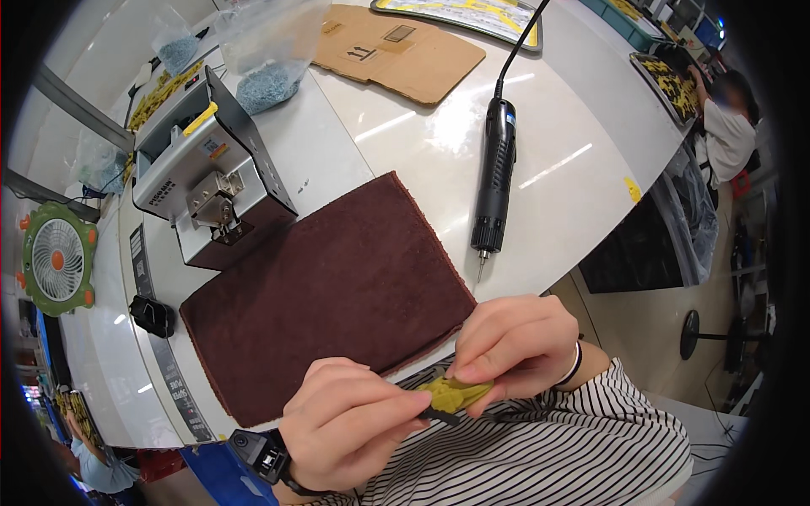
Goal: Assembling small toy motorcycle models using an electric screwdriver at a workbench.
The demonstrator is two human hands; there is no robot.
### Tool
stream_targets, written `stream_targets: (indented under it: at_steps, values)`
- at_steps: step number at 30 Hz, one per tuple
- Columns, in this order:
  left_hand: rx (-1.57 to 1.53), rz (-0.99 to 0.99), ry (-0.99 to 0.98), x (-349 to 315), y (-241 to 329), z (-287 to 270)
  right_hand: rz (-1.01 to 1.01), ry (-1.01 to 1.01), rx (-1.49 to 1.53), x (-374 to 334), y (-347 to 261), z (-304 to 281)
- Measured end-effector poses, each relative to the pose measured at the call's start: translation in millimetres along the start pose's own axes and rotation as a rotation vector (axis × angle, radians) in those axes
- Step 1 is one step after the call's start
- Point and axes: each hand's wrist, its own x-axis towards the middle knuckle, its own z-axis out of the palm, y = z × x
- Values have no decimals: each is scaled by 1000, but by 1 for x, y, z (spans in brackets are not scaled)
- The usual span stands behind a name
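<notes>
A small yellow piece (460, 395) is pinched by the fingertips of the left hand (344, 423) and the right hand (521, 347); whether the dark strip (439, 416) against it is joined cannot be told. It is held just off the near edge of the worktop (565, 143), beside the brown mat (329, 287). Anything dropped would probably be better caught with the work done over the mat, left of the electric screwdriver (496, 177).

Assembly workshop, electric screwdriver (495, 181), bench machine (211, 173), bagged small parts (268, 88), co-worker (727, 142)
</notes>
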Motion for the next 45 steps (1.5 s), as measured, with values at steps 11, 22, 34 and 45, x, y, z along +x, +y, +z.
stream_targets:
  at_steps: [11,22,34,45]
  values:
    - [180,283,-118,3,1,-18,53,8,-16,2,0,9]
    - [219,276,-226,7,4,-29,88,9,-21,5,-2,9]
    - [267,-85,-106,-4,16,-20,87,19,-51,-3,-12,16]
    - [70,-56,-141,-2,8,-19,95,51,-95,-2,-3,16]
